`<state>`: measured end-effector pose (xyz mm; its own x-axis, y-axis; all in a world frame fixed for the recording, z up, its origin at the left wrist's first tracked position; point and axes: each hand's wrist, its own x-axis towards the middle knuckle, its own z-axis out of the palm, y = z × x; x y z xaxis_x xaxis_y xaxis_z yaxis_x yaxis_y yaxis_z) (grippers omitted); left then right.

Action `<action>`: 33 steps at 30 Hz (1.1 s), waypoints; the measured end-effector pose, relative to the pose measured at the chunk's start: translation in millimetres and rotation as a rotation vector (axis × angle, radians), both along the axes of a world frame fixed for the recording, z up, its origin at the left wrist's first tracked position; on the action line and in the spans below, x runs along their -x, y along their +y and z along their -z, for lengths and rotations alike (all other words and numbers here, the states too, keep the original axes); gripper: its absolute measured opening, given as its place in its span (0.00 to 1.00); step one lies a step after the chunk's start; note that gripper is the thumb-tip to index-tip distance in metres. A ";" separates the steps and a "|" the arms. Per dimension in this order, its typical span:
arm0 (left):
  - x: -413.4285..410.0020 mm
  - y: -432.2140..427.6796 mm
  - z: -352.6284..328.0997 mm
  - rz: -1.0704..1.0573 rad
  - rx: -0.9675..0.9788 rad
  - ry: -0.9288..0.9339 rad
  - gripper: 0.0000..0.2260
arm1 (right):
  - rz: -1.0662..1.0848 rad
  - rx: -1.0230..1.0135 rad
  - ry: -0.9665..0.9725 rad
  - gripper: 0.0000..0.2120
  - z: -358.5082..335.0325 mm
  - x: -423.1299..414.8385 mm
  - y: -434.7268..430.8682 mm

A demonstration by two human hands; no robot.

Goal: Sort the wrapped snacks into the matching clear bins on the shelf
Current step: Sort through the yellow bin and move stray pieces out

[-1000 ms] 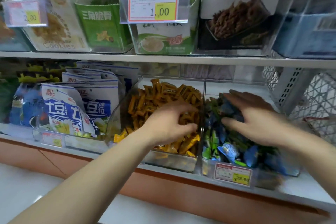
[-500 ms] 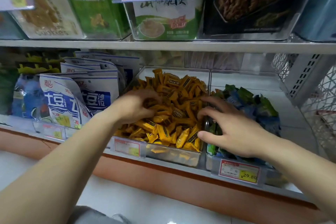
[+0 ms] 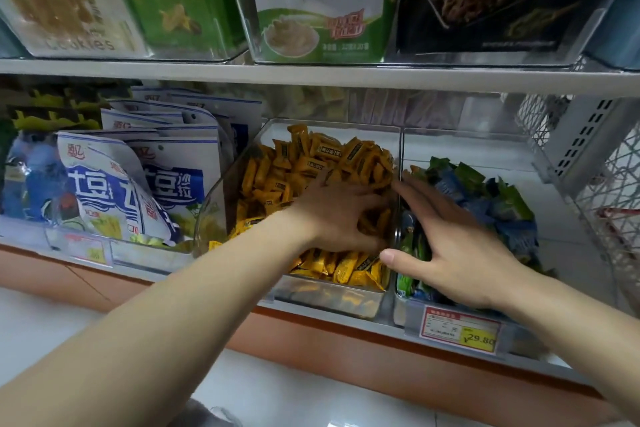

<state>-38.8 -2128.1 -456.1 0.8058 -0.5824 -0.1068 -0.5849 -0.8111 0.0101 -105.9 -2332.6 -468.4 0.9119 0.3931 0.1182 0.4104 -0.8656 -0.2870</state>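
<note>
A clear bin (image 3: pixel 329 298) on the lower shelf is heaped with small orange wrapped snacks (image 3: pixel 311 163). Right beside it, a second clear bin (image 3: pixel 467 146) holds blue and green wrapped snacks (image 3: pixel 491 198). My left hand (image 3: pixel 343 215) lies spread on the orange pile near the divider, its fingertips dug in among the wrappers. My right hand (image 3: pixel 450 246) rests flat on the blue and green pile. Its fingers point straight at the divider and its thumb reaches across to the orange bin's side. Neither hand shows a snack lifted out.
Blue-and-white snack bags (image 3: pixel 114 184) stand in a bin to the left. The upper shelf edge (image 3: pixel 311 74) hangs just above, carrying bins of boxed snacks. A price tag (image 3: pixel 460 328) fronts the right bin. White wire mesh (image 3: pixel 616 184) closes off the right end.
My left hand slid from the left of the orange pile to its right side by the divider. My right hand stretched flatter with its thumb out. The view came closer.
</note>
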 end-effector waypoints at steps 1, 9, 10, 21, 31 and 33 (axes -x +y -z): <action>-4.7 2.9 1.8 0.019 -0.035 -0.010 0.31 | 0.000 -0.009 -0.003 0.47 0.7 -0.3 -0.3; -21.4 48.0 -6.1 0.106 0.077 -0.026 0.16 | 0.011 -0.018 -0.026 0.46 1.1 -1.2 0.2; -23.2 54.8 -9.9 0.094 0.098 -0.037 0.14 | 0.015 -0.024 -0.029 0.46 0.5 -0.9 0.5; -32.2 68.6 -35.4 -0.046 0.147 0.132 0.14 | 0.022 -0.018 -0.006 0.47 -3.4 2.9 2.6; -95.0 -17.2 -10.1 -0.096 0.259 0.021 0.31 | -0.010 -0.005 0.037 0.49 -4.4 -1.5 1.7; -101.6 -23.3 0.4 -0.070 0.186 0.047 0.31 | -0.013 -0.001 0.030 0.49 -3.3 -2.5 1.9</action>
<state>62.8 -2151.4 -456.6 0.8416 -0.5385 -0.0408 -0.5226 -0.8312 0.1894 -103.3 -2330.6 -465.1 0.9099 0.4047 0.0913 0.4127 -0.8601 -0.2997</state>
